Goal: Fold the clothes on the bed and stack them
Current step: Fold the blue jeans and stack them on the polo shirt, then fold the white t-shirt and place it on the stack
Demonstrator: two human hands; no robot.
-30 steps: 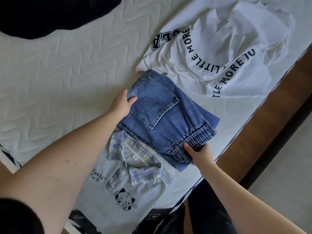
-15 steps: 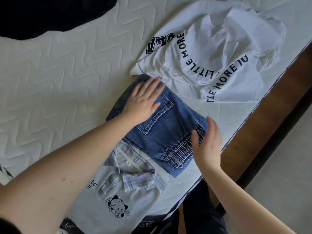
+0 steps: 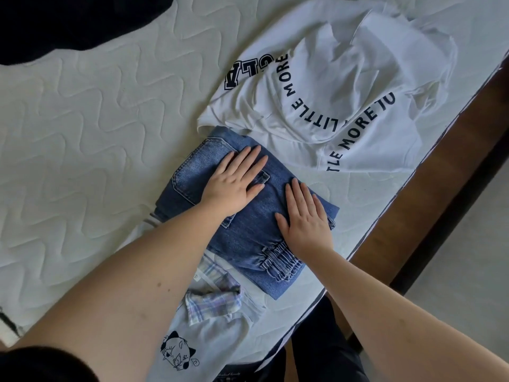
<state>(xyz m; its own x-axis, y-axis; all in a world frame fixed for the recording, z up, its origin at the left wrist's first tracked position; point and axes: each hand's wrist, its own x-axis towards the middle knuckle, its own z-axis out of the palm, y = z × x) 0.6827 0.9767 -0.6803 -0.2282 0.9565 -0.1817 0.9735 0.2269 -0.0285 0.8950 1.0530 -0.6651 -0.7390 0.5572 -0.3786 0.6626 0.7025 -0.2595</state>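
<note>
The folded jeans [image 3: 242, 216] lie near the right edge of the bed [image 3: 82, 133], and both hands are flat on top of them. The left hand [image 3: 234, 183] presses on the pocket area with its fingers [image 3: 248, 158] straight and spread, grasping nothing. The right hand [image 3: 305, 219] lies beside it, closer to the elastic waistband, also with straight, released fingers. I judge that this is the smoothing of a finished fold.

The jeans partly cover a light shirt with a plaid collar [image 3: 214, 299] and a small cartoon print, which looks already folded (the left forearm hides part of it). So the stack seems to have two pieces, though they are not squarely aligned.

What is left: the white T-shirt with black letters [image 3: 344, 92] lies crumpled just beyond the jeans, touching their far edge, and it is not folded yet. A dark cloth [image 3: 68, 20] lies at the far left corner; I cannot tell if it is one of the clothes. The task looks about halfway done.
</note>
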